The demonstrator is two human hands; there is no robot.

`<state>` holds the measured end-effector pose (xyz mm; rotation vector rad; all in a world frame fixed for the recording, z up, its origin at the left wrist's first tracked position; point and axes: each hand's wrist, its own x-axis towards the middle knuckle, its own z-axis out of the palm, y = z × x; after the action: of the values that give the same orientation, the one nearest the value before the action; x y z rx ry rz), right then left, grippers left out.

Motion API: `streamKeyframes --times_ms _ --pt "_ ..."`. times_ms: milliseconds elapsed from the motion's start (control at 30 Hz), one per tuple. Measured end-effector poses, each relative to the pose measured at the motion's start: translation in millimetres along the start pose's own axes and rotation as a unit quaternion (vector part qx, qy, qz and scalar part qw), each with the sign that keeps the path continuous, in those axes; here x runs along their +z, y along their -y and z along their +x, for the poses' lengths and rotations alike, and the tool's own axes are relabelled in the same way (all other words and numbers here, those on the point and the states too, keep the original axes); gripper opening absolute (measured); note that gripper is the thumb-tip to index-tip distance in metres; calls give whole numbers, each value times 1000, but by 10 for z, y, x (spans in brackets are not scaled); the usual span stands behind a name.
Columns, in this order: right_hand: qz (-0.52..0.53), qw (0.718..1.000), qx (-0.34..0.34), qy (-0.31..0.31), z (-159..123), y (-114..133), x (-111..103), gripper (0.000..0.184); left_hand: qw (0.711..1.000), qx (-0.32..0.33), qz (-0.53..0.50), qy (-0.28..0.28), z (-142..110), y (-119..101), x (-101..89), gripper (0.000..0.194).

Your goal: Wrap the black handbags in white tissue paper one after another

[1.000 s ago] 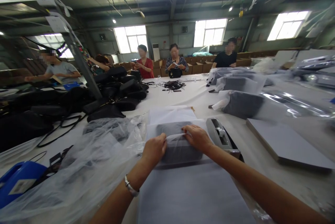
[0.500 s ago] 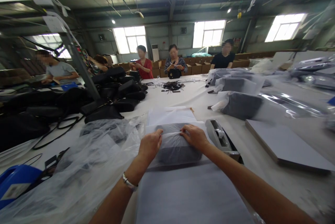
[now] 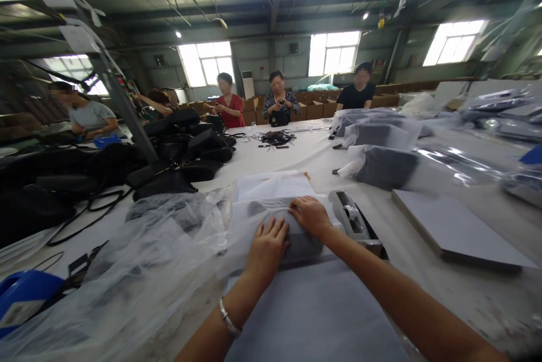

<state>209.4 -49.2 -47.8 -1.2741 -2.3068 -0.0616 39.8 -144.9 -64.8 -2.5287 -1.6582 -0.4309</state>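
A dark bag [image 3: 308,242], rounded at the ends, lies in front of me under a thin translucent white sheet of tissue paper [image 3: 241,240]. My left hand [image 3: 267,246] rests flat on the covered bag, fingers stretched out toward its middle. Beside it, the bent fingers of my right hand [image 3: 311,215] pinch the paper near the bag's far edge. A stack of white sheets [image 3: 313,311] is nearest to me, and more white paper [image 3: 273,184] lies beyond the bag. Close to my right hand stands a grey tape dispenser [image 3: 351,215].
Black bags [image 3: 169,147] are heaped at left, with crumpled clear plastic [image 3: 169,249] and a blue container [image 3: 27,300] nearer. Wrapped bags [image 3: 383,167] and a stack of grey boards [image 3: 457,232] lie at right. Several people sit across the table [image 3: 254,156].
My left hand has let go of the paper edge, moved right and flattened onto the bag. The paper now lies folded toward me over the bag. My right hand has stayed near its place.
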Motion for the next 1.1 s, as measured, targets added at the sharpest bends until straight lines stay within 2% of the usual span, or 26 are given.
streamKeyframes --times_ms 67,133,267,367,467,567,633,800,933,1033,1100 --pt "-7 1000 7 -8 18 -71 -22 11 999 -31 -11 23 42 82 -51 50" --pt "-15 999 19 -25 -24 -198 -94 20 997 -54 -23 46 63 142 -110 58" --pt "-26 994 56 -91 -397 -621 -346 26 994 -68 -41 69 71 204 -144 66" --pt "-20 983 143 -114 -850 -949 -548 26 995 -64 -37 70 68 213 -110 64" --pt "28 963 260 -71 -1244 -1089 -688 32 996 -61 -26 63 65 215 -72 62" --pt "134 934 331 -15 -1435 -1016 -730 39 996 -61 -19 57 66 222 -53 61" --pt "222 906 361 -15 -1453 -912 -721 43 997 -59 -16 57 64 225 -50 61" --pt "391 809 423 -116 -1380 -680 -753 40 997 -55 -11 51 43 227 -53 62" --pt "420 784 409 -206 -1440 -514 -871 31 997 -57 -9 47 31 221 -54 61" --pt "444 761 429 -200 -1602 -376 -926 31 997 -58 -10 47 29 219 -53 62" --pt "478 725 467 -168 -1734 -307 -926 37 997 -57 -12 47 29 221 -49 62"
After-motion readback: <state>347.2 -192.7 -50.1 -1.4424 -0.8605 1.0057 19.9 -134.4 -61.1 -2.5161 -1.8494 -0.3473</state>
